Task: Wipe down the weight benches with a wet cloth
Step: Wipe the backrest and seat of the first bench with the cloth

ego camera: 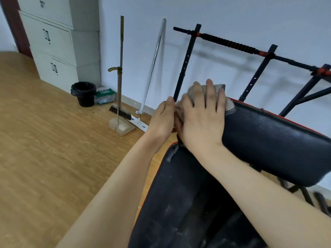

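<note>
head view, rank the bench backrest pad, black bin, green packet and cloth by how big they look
1. backrest pad, by far the largest
2. black bin
3. green packet, a little smaller than the bin
Unranked: cloth. The right hand covers most of it, and it is much nearer the camera.

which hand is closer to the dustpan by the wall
Left. The left hand grips the cloth's left edge, on the dustpan's side; the right hand lies flat on the cloth, farther right.
</note>
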